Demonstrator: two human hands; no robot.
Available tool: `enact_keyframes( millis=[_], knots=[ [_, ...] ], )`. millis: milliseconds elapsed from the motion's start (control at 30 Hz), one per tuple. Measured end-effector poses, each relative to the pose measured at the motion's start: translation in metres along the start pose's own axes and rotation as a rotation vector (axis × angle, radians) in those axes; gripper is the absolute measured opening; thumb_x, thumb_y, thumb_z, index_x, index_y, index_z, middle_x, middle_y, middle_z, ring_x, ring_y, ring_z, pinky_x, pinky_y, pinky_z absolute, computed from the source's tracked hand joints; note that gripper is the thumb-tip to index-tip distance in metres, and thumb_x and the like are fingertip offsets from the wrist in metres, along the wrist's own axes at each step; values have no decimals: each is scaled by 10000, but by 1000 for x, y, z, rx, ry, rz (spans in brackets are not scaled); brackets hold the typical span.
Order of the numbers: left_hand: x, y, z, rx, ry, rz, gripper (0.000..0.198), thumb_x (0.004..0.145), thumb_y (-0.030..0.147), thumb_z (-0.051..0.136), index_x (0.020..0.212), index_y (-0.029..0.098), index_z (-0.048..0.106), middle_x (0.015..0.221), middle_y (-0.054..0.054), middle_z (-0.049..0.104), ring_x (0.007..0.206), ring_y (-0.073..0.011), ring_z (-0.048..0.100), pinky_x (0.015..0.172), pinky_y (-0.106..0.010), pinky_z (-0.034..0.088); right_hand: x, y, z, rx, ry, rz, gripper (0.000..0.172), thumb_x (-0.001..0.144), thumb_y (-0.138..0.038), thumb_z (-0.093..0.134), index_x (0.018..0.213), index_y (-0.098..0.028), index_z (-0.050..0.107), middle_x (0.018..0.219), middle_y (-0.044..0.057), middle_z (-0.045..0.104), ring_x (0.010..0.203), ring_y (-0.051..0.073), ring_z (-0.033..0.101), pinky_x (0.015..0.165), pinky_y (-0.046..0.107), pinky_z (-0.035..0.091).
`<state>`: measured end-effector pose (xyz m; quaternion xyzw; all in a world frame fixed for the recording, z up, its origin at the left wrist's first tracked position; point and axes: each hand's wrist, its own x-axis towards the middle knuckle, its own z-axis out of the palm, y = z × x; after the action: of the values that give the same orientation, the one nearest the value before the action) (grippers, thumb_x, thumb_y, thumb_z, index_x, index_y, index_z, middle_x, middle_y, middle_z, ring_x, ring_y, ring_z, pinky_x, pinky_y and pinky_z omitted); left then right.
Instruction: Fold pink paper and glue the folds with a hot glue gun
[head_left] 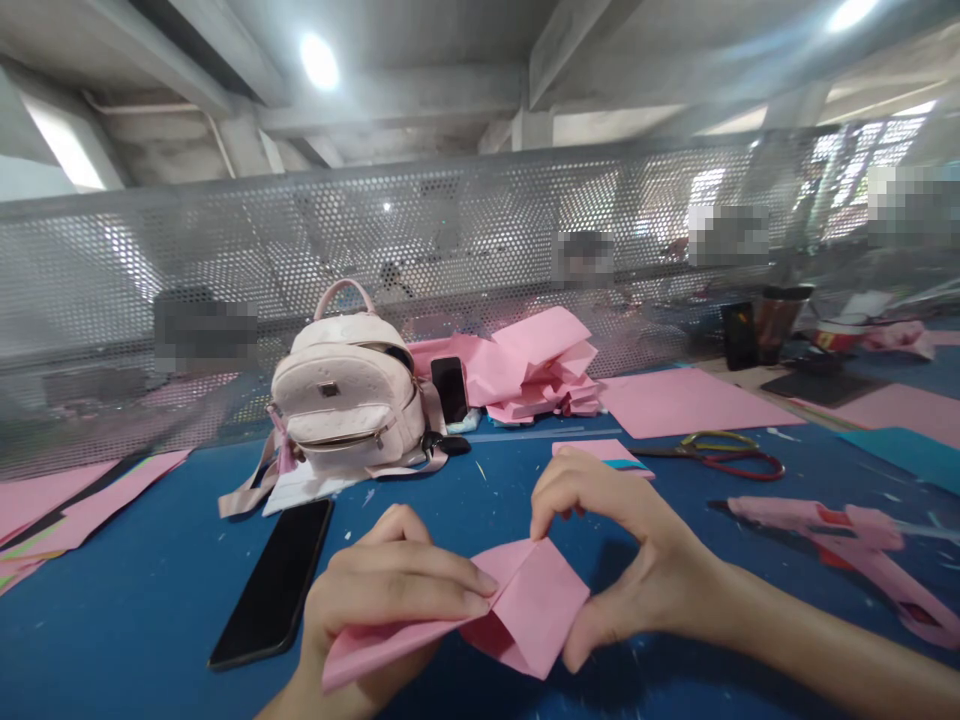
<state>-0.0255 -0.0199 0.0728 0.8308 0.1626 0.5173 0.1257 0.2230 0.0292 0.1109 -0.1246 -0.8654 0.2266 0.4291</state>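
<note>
A folded piece of pink paper (525, 605) is held just above the blue table (150, 600) near its front edge. My left hand (382, 590) grips the paper's left part, fingers laid flat over a fold. My right hand (622, 545) pinches the paper's upper right corner between thumb and fingertips, the thumb underneath at the paper's right edge.
A black phone (276, 583) lies left of my hands. Behind it stand a small pink backpack (349, 400), a second phone (450, 390) and a pile of crumpled pink paper (536, 365). Scissors (724, 455) and a pink glue gun (855, 550) lie at right. A perforated metal screen (225, 260) backs the table.
</note>
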Motion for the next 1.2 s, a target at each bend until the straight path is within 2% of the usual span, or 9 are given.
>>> enact_keyframes(
  millis=[133, 333, 567, 700, 833, 1000, 1200],
  knots=[
    [-1, -2, 0, 19, 17, 1, 265, 1007, 385, 517, 1151, 299, 721, 951, -55, 808, 677, -187, 724, 592, -341, 428, 0, -3, 0, -10, -32, -43, 414, 682, -476, 866, 920, -212, 653, 863, 16, 599, 796, 174, 552, 690, 293, 437],
    [1, 1, 0, -4, 3, -17, 246, 1002, 353, 537, 1148, 285, 724, 974, -59, 805, 718, -189, 729, 609, -341, 442, -2, -6, 0, -13, -64, -48, 384, 694, -417, 874, 949, -213, 671, 892, 6, 555, 803, 148, 549, 694, 259, 447],
    [0, 3, 5, 16, 49, -67, 298, 995, 449, 510, 1093, 302, 750, 923, -56, 808, 689, -204, 725, 611, -353, 453, -3, -5, 0, -15, -96, -22, 337, 750, -451, 825, 953, -227, 676, 905, 20, 585, 822, 170, 561, 723, 292, 449],
    [2, 7, 8, 24, 86, -83, 190, 967, 347, 599, 1060, 271, 747, 922, -48, 802, 705, -191, 714, 624, -341, 450, -5, -5, 1, -15, -94, -7, 337, 765, -454, 813, 954, -218, 666, 891, 24, 598, 827, 178, 561, 729, 296, 445],
    [3, 13, 7, 78, 86, -249, 107, 902, 200, 681, 981, 250, 732, 910, -16, 780, 750, -182, 689, 695, -350, 438, -10, -1, 10, 1, -72, 28, 369, 794, -494, 776, 979, -202, 648, 893, 34, 613, 843, 188, 555, 740, 308, 447],
    [1, 14, 9, 181, 67, -316, 126, 847, 175, 736, 926, 274, 735, 831, 30, 758, 698, -159, 661, 706, -340, 401, -17, 5, 22, 63, -68, 68, 401, 816, -543, 734, 974, -188, 638, 900, 33, 608, 821, 174, 541, 720, 301, 444],
    [3, 16, 11, 227, 76, -328, 98, 875, 181, 707, 851, 274, 723, 778, 54, 737, 687, -145, 662, 741, -346, 387, -19, 8, 25, 80, -83, 98, 395, 823, -545, 726, 975, -193, 636, 903, 31, 606, 826, 178, 529, 726, 310, 432]
  ],
)
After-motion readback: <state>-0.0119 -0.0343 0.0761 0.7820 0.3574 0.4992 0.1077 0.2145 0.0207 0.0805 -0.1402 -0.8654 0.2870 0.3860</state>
